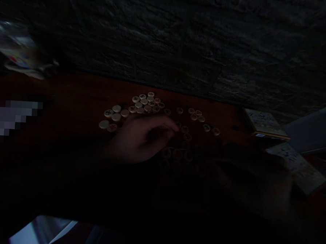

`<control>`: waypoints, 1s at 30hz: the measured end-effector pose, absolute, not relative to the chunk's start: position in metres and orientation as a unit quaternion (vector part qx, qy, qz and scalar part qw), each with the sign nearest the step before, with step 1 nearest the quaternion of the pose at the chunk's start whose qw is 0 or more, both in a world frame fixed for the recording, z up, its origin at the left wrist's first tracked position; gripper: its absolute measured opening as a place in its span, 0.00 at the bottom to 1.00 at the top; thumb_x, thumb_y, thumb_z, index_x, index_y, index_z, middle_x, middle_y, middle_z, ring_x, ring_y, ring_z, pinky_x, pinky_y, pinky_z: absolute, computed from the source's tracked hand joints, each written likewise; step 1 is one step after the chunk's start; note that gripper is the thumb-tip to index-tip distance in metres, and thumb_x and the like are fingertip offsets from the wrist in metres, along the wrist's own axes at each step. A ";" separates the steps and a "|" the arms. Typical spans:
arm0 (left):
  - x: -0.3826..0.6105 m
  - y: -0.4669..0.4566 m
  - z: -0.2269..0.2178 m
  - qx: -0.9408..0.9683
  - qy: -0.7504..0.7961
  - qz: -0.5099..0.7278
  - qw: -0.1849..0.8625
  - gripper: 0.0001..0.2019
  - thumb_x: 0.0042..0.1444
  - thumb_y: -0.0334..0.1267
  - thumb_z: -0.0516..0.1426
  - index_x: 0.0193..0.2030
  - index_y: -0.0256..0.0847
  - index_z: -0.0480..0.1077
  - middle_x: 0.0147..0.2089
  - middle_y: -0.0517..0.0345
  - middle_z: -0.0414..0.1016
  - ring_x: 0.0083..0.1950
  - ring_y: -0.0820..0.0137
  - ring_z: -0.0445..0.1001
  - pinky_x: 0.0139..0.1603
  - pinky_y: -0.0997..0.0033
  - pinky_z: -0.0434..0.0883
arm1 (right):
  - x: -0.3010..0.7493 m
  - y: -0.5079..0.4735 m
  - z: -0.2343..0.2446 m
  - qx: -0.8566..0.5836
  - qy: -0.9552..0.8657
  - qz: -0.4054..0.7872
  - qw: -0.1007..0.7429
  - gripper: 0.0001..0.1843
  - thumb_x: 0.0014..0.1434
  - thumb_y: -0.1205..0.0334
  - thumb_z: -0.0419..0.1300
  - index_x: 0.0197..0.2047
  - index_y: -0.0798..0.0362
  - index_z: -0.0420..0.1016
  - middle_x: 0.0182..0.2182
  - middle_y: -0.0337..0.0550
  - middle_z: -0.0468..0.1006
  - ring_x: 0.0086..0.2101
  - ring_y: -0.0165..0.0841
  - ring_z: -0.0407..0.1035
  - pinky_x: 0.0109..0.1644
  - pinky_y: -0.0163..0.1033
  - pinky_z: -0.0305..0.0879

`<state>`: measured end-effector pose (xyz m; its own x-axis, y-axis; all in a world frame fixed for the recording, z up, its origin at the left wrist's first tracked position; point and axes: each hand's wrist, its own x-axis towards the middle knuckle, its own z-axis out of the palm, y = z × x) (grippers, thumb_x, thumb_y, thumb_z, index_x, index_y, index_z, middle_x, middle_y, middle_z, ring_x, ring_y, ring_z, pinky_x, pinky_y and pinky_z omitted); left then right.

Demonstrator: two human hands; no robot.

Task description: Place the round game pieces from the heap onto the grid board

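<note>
Round Chinese chess pieces (144, 101) lie spread across a dark wooden table, some with red or black characters up and others blank side up. My left hand (140, 139) reaches over the middle of them, its fingers curled and its thumb close to the index fingertip. Right by that fingertip is a dim chess piece (185, 129); whether anything is pinched between the fingers is too dark to tell. Near the front, a short row of pieces (177, 154) sits in deep shadow. My right hand (260, 181) is a dark, smeared shape at the right, its fingers not readable.
Two flat printed boxes, one farther back (265, 123) and one nearer (299, 167), lie at the right. A clear plastic container (19, 50) stands at the back left. A rough stone-like wall (162, 38) rises behind the table (71, 95).
</note>
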<state>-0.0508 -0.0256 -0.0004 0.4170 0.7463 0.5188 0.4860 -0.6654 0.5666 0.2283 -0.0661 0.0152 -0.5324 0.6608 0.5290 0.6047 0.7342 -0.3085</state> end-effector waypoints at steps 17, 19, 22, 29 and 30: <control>-0.036 0.024 0.020 0.773 0.410 0.463 0.141 0.10 0.66 0.35 0.57 0.41 0.40 0.81 0.36 0.57 0.85 0.37 0.71 0.81 0.40 0.72 0.74 | 0.211 0.050 0.014 -0.494 -0.682 0.194 0.504 0.11 0.60 0.61 0.61 0.40 0.54 0.85 0.38 0.47 0.88 0.38 0.39 0.82 0.45 0.44 0.76; -0.028 0.026 0.019 0.770 0.413 0.468 0.131 0.11 0.67 0.36 0.56 0.40 0.39 0.81 0.35 0.57 0.85 0.36 0.71 0.81 0.39 0.72 0.73 | 0.205 0.050 0.004 -0.491 -0.668 0.195 0.523 0.14 0.62 0.60 0.59 0.44 0.54 0.84 0.40 0.48 0.88 0.38 0.38 0.82 0.45 0.43 0.76; -0.019 0.021 0.008 0.757 0.424 0.483 0.116 0.14 0.70 0.39 0.53 0.41 0.39 0.80 0.39 0.54 0.86 0.39 0.70 0.82 0.40 0.71 0.75 | 0.199 0.037 -0.014 -0.472 -0.673 0.214 0.528 0.13 0.63 0.59 0.60 0.45 0.53 0.83 0.40 0.47 0.88 0.38 0.37 0.82 0.46 0.43 0.77; -0.030 0.008 -0.010 0.775 0.422 0.455 0.116 0.13 0.69 0.39 0.56 0.38 0.40 0.80 0.31 0.56 0.84 0.29 0.71 0.78 0.31 0.72 0.71 | 0.213 0.020 -0.013 -0.478 -0.643 0.214 0.559 0.19 0.72 0.49 0.53 0.43 0.49 0.82 0.36 0.45 0.86 0.34 0.37 0.79 0.37 0.40 0.74; -0.032 0.008 -0.011 0.776 0.427 0.450 0.116 0.12 0.69 0.39 0.56 0.38 0.40 0.80 0.29 0.58 0.82 0.27 0.71 0.77 0.29 0.72 0.70 | 0.216 0.022 -0.012 -0.488 -0.638 0.204 0.559 0.19 0.72 0.49 0.52 0.42 0.49 0.82 0.35 0.44 0.85 0.33 0.37 0.79 0.35 0.40 0.72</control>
